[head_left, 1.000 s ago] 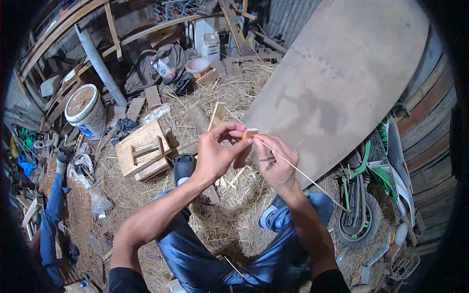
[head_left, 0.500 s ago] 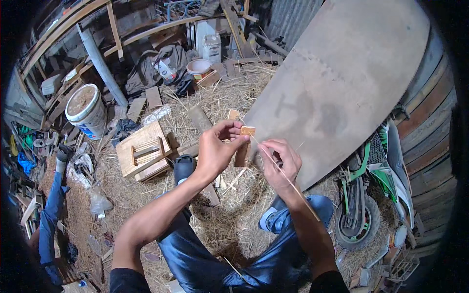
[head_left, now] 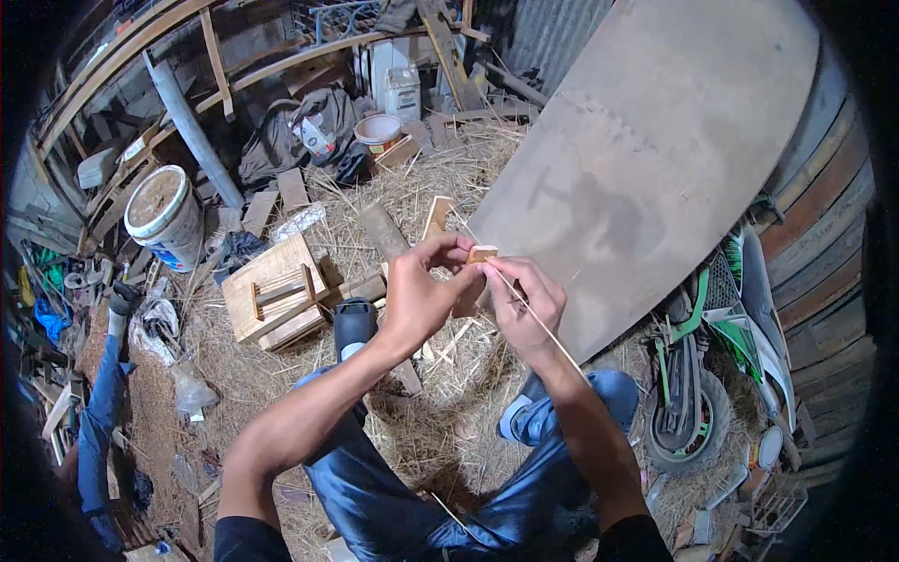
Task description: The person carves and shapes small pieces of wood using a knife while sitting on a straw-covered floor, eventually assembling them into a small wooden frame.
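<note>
Between the thumb and fingers of my left hand is a small wooden block. My right hand pinches a thin wooden stick close beside the block. The stick slants down past my right wrist, its upper end meeting the block; fingertips hide whether it goes into a hole. A thin pale line shows just beyond the block. Behind my left fingers a flat wooden strip sticks up, partly hidden. Left of my hands lies a wooden box-like piece with several thin slats set in an opening.
A large grey board leans at the right, near a small green and white motorbike. Straw covers the floor. A white bucket and a smaller tub stand at the back left. Another person's leg shows at far left.
My right hand has moved left, up against the block. The stick's lower end has drawn up along my forearm, and the block has shifted slightly right and tilted.
</note>
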`<state>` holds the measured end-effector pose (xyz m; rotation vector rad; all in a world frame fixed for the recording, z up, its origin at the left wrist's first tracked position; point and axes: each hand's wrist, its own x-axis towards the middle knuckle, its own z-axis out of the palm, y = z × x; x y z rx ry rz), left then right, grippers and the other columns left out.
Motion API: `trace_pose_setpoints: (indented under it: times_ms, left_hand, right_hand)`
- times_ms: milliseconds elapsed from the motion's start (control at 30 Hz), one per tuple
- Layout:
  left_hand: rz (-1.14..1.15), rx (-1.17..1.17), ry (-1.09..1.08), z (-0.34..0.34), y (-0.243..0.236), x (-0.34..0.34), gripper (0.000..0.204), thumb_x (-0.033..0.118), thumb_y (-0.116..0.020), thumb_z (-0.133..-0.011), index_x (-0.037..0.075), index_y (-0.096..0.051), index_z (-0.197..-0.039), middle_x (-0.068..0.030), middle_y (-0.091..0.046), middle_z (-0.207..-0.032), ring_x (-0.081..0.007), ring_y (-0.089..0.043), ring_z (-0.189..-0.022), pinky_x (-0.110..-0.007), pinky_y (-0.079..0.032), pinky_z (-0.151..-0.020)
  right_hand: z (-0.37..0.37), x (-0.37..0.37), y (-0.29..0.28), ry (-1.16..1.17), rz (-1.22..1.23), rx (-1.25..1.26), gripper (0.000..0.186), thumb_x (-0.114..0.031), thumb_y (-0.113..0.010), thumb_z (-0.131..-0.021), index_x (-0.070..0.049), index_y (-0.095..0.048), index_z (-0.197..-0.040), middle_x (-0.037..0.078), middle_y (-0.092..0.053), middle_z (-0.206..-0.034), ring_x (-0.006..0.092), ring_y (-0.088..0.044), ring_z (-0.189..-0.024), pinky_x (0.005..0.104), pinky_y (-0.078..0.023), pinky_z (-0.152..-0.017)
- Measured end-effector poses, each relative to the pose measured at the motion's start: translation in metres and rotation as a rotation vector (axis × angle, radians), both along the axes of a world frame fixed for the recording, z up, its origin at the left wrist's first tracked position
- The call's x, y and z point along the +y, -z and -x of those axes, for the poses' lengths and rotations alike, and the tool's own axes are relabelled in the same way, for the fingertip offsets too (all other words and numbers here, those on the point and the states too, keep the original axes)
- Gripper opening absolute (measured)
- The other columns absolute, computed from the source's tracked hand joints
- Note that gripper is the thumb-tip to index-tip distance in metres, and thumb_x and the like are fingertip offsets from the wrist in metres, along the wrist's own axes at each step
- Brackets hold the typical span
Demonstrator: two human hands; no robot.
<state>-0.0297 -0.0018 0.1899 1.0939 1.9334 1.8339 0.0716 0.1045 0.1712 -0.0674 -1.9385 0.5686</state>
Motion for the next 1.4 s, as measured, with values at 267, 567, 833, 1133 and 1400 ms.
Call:
trace_pose_setpoints:
  times_ms: [267,567,833,1133,1400]
  left_hand:
    - [-0.034,0.042,-0.088,0.019,0.007,0.002,0.027,0.008,-0.071,-0.072,-0.003,-0.061,-0.095,-0.0086,-0.066,-0.082,-0.0108,-0.062,-0.075,-0.025,-0.050,-0.070]
    - [0.004,0.109,0.007,0.001,-0.001,0.001,0.028,0.006,-0.072,-0.073,-0.003,-0.060,-0.097,-0.0078,-0.065,-0.085,-0.0101,-0.061,-0.082,-0.026,-0.050,-0.076]
    - [-0.044,0.019,0.111,0.013,0.010,0.000,0.024,0.007,-0.065,-0.080,-0.002,-0.058,-0.101,-0.0061,-0.064,-0.085,-0.0100,-0.059,-0.074,-0.025,-0.048,-0.068]
    - [0.028,-0.336,0.370,0.059,0.003,-0.016,0.022,0.018,-0.055,-0.089,0.003,-0.057,-0.105,-0.0009,-0.058,-0.086,-0.0073,-0.052,-0.075,-0.021,-0.042,-0.068]
    - [-0.032,-0.404,0.284,0.077,0.018,-0.008,0.025,0.022,-0.055,-0.090,0.002,-0.058,-0.105,-0.0041,-0.060,-0.089,-0.0086,-0.054,-0.075,-0.021,-0.044,-0.066]
  right_hand:
    - [-0.011,-0.004,0.001,0.015,0.010,0.045,0.016,-0.001,-0.067,-0.076,-0.002,-0.056,-0.088,0.012,-0.064,-0.077,0.0182,-0.063,-0.059,0.0264,-0.049,-0.050]
    - [0.002,0.003,0.008,0.002,-0.003,0.046,0.014,-0.001,-0.067,-0.076,-0.001,-0.058,-0.087,0.014,-0.064,-0.080,0.0243,-0.066,-0.069,0.0292,-0.052,-0.055]
    - [-0.001,-0.001,-0.008,-0.079,0.044,-0.077,0.024,-0.002,-0.067,-0.075,-0.005,-0.061,-0.098,0.012,-0.062,-0.089,0.0208,-0.064,-0.077,0.0270,-0.052,-0.059]
    - [-0.020,0.032,-0.017,-0.068,0.143,-0.569,0.041,-0.024,-0.070,-0.074,-0.008,-0.060,-0.110,0.013,-0.061,-0.101,0.0257,-0.060,-0.088,0.0342,-0.049,-0.069]
    - [-0.023,0.032,-0.006,-0.125,0.360,-0.965,0.033,-0.031,-0.067,-0.076,-0.005,-0.066,-0.096,0.016,-0.062,-0.066,0.0242,-0.060,-0.059,0.0348,-0.046,-0.059]
